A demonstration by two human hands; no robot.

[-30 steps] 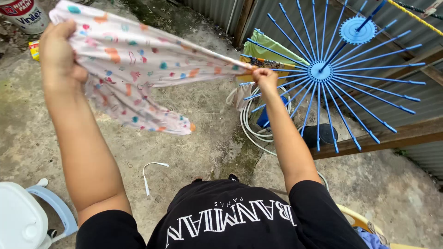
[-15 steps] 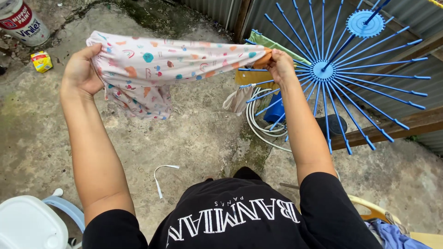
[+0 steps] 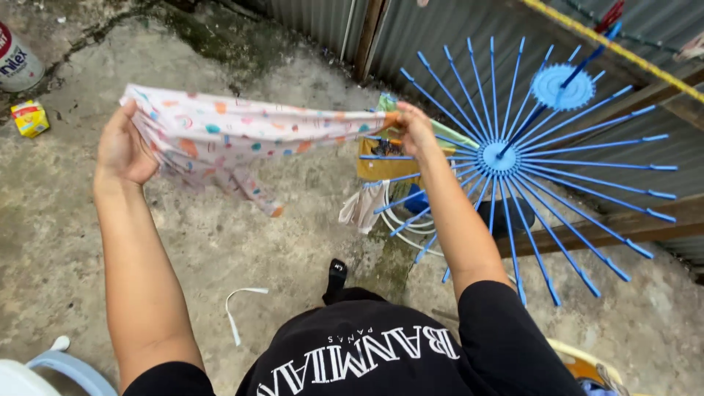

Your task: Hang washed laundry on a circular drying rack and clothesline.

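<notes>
I hold a small white garment (image 3: pixel 249 128) printed with coloured shapes, stretched out flat between both hands above the concrete ground. My left hand (image 3: pixel 126 150) grips its left edge. My right hand (image 3: pixel 413 130) pinches its right end, close to the spokes of a blue round hanging drying rack (image 3: pixel 513 158). A green and yellow cloth (image 3: pixel 385 150) hangs on the rack just behind my right hand, and a pale cloth (image 3: pixel 359 205) dangles below it.
A corrugated metal wall (image 3: pixel 440 37) with wooden beams stands behind the rack. A coiled white hose (image 3: pixel 400 220) and a black pot (image 3: pixel 517 213) lie under it. A paint tin (image 3: pixel 16 62) and a yellow carton (image 3: pixel 31 117) sit far left. A white strip (image 3: pixel 238 308) lies on the concrete.
Both hands have lowered and drawn the garment out flatter. My right hand has shifted slightly left, still beside the rack's spokes. The camera view has tilted, moving the rack lower in the picture.
</notes>
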